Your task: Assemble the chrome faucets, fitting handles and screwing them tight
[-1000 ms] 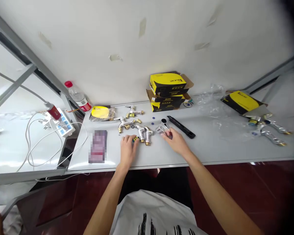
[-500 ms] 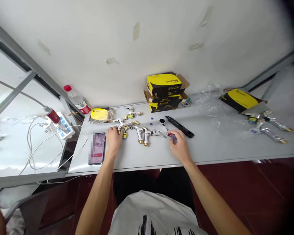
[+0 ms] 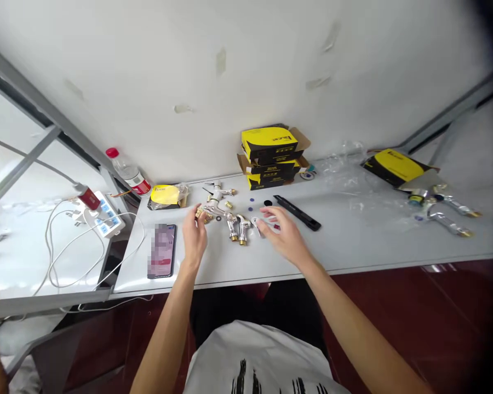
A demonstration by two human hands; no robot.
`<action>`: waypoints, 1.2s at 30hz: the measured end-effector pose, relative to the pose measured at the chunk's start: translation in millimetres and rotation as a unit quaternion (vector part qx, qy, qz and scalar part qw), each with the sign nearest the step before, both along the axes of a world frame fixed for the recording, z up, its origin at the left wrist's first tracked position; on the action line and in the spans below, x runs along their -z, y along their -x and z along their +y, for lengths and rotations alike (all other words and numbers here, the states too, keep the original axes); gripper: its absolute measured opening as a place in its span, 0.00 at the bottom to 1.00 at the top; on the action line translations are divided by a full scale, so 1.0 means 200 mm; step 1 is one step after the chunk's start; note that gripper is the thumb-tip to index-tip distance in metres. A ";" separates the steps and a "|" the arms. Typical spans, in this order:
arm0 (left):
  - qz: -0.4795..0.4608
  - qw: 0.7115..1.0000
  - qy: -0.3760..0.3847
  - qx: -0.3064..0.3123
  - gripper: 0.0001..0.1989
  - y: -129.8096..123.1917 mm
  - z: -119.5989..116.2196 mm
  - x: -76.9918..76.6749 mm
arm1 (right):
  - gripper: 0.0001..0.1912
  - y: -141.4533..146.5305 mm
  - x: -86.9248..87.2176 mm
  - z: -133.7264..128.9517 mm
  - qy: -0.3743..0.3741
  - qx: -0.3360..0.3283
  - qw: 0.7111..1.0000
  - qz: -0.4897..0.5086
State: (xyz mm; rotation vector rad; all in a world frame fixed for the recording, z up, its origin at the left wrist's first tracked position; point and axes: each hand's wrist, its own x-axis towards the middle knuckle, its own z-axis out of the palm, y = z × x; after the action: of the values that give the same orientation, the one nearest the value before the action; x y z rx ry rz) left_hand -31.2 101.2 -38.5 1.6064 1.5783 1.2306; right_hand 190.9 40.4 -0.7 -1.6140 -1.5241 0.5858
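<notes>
Along a white wall runs a pale surface (image 3: pixel 238 265), with chrome-and-brass taps gathered at its middle. Since half a second ago, both hands have opened. The left hand (image 3: pixel 194 236) has lifted off the surface, its fingers loosely spread just beside the brass end of one tap (image 3: pixel 209 210), holding nothing visible. The right hand (image 3: pixel 281 232), earlier closed around a slim chrome piece, now hovers wide open just past a small chrome fitting (image 3: pixel 255 225), with a small red item (image 3: pixel 276 226) showing beneath its fingers. A pair of taps (image 3: pixel 237 229) lies between the hands. A phone (image 3: pixel 162 250) with a blurred screen sits left of the left hand, a black bar (image 3: pixel 298 212) lies right of the right hand, and stacked yellow-and-black boxes (image 3: pixel 271 156) stand behind.
</notes>
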 end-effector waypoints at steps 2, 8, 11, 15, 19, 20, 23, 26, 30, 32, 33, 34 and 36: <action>-0.060 0.996 0.004 0.067 0.21 -0.06 -0.10 -0.02 | 0.22 0.05 -0.08 0.02 0.107 -0.084 0.988 0.073; -0.031 0.994 -0.019 0.102 0.14 -0.16 -0.29 0.03 | 0.22 0.08 -0.10 0.01 0.289 -0.227 0.897 0.246; -0.020 0.996 0.007 0.088 0.13 -0.15 -0.30 0.05 | 0.21 0.09 -0.07 -0.01 0.274 -0.217 0.911 0.218; -0.107 0.983 0.061 0.134 0.20 -0.12 -0.31 0.03 | 0.18 0.07 -0.08 -0.02 0.222 -0.233 0.938 0.130; -0.244 0.931 0.146 0.230 0.23 -0.10 -0.33 -0.01 | 0.16 0.03 -0.08 -0.03 0.211 -0.257 0.938 0.095; -0.261 0.921 0.157 0.243 0.23 -0.09 -0.34 -0.01 | 0.16 0.02 -0.08 -0.03 0.205 -0.259 0.939 0.093; -0.227 0.934 0.146 0.234 0.22 -0.10 -0.36 -0.02 | 0.18 0.02 -0.06 -0.05 0.198 -0.247 0.943 0.100; -0.147 0.970 0.089 0.171 0.21 -0.13 -0.40 -0.01 | 0.19 0.04 -0.04 -0.08 0.215 -0.228 0.943 0.116; -0.182 0.976 0.070 0.096 0.25 -0.17 -0.43 0.05 | 0.18 0.08 -0.02 -0.12 0.215 -0.214 0.950 0.071; -0.247 0.960 0.099 0.093 0.26 -0.19 -0.43 0.07 | 0.15 0.07 -0.03 -0.12 0.206 -0.206 0.956 0.033; -0.290 0.944 0.123 0.103 0.27 -0.19 -0.42 0.07 | 0.14 0.07 -0.03 -0.12 0.201 -0.204 0.958 0.017; -0.335 0.920 0.159 0.124 0.28 -0.18 -0.42 0.06 | 0.13 0.05 -0.04 -0.11 0.194 -0.206 0.959 0.007; -0.409 0.854 0.254 0.197 0.29 -0.17 -0.40 0.02 | 0.10 0.02 -0.06 -0.10 0.181 -0.219 0.959 -0.004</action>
State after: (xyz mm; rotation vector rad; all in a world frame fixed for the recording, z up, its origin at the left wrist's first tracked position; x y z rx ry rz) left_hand 2.3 21.8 -42.8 0.8140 0.8506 0.9539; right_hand 186.5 20.7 10.7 -1.5377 -1.8791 1.1588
